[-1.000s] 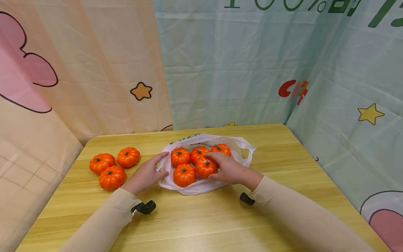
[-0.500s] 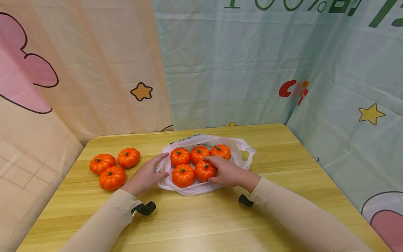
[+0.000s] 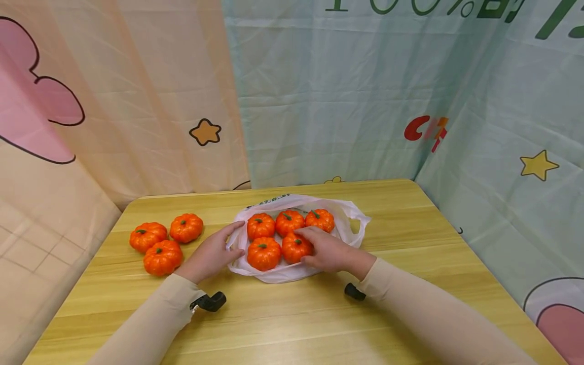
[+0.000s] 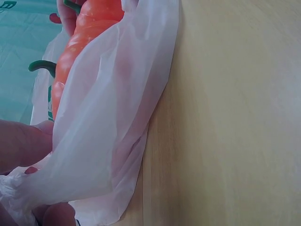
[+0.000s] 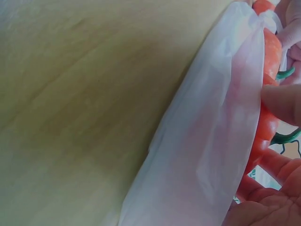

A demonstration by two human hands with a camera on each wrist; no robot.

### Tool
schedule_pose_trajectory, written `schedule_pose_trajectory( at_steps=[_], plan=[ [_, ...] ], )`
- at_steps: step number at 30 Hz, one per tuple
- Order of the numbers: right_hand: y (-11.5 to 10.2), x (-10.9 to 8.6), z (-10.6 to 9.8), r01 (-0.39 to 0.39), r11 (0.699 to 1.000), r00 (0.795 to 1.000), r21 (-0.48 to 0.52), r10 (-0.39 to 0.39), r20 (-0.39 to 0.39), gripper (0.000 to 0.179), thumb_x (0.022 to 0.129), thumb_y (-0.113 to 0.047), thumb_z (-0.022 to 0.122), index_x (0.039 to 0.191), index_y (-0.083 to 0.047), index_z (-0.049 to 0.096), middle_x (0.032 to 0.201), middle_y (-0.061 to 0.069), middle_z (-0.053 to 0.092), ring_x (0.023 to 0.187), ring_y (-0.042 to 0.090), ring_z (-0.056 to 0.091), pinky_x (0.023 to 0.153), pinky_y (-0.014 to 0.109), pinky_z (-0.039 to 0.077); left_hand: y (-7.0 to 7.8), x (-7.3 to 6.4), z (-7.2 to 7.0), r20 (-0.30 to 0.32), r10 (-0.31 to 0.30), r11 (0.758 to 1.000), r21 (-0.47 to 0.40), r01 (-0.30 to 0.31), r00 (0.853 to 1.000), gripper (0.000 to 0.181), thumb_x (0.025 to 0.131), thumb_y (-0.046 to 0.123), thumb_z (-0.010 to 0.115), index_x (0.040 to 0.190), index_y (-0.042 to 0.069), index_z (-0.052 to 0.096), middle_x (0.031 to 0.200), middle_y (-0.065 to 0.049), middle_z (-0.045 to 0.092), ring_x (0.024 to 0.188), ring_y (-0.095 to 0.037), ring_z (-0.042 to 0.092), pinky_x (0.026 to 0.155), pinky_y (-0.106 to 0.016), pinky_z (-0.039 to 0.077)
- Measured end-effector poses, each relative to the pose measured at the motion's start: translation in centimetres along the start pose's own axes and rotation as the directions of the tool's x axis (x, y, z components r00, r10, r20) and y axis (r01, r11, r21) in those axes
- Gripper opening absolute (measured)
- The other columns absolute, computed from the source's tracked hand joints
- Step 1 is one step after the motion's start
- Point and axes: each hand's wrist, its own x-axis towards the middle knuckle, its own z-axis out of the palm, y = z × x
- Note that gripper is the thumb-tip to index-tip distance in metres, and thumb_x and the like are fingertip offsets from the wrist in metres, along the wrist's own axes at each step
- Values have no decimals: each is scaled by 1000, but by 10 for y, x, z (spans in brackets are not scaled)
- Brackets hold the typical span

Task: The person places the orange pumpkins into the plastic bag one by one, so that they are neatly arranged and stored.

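Observation:
A white plastic bag (image 3: 292, 274) lies with its mouth spread in the head view, several small orange pumpkins with green stems inside. My left hand (image 3: 214, 256) holds the bag's left rim; in the left wrist view the thin plastic bunches between thumb and fingers. With thumb and fingers round its right side, my right hand (image 3: 330, 249) grips the front right pumpkin (image 3: 295, 247) in the bag. Just left of that one sits another pumpkin (image 3: 264, 253). The right wrist view shows the right thumb (image 5: 282, 103) on the pumpkin's near side, fingers on its far side.
Three more pumpkins cluster on the wooden table (image 3: 283, 324) left of the bag, one pumpkin (image 3: 162, 257) close to my left wrist. The bag's handle loop (image 3: 362, 228) sticks out at right. Printed curtains (image 3: 347, 101) hang behind the table.
My right hand has moved slightly left and toward me, with the gripped pumpkin lowering into the front row. The front left pumpkin has shifted a little left. My left hand stays in place.

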Motion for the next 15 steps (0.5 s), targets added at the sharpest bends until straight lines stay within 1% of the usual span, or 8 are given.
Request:
schedule_pose_trajectory(
  at_steps=[7,11,15],
  plan=[
    [1,0,1,2,1000,1000,-11,-2,0,69,96,-18,77,157,-4,47,156,20,50,143,36,51,123,52,40,0,0,0,-6,4,1000,2,-4,1000,78,97,23,77,164,19,38,155,-22,51,71,-21,46,59,-29,42],
    [1,1,1,-2,1000,1000,-12,2,-4,69,97,-19,76,157,-5,47,156,20,50,143,36,51,123,52,41,-1,0,0,-10,8,1000,11,-8,1000,77,96,22,77,163,18,39,155,-22,52,77,-22,51,62,-30,43],
    [0,2,2,-16,1000,1000,0,16,-8,71,96,-18,78,158,-6,46,155,19,52,141,35,53,122,51,42,-2,1,1,-11,10,1000,19,-10,1000,77,96,23,77,163,17,39,155,-23,52,88,-23,56,67,-30,45]
  ],
)
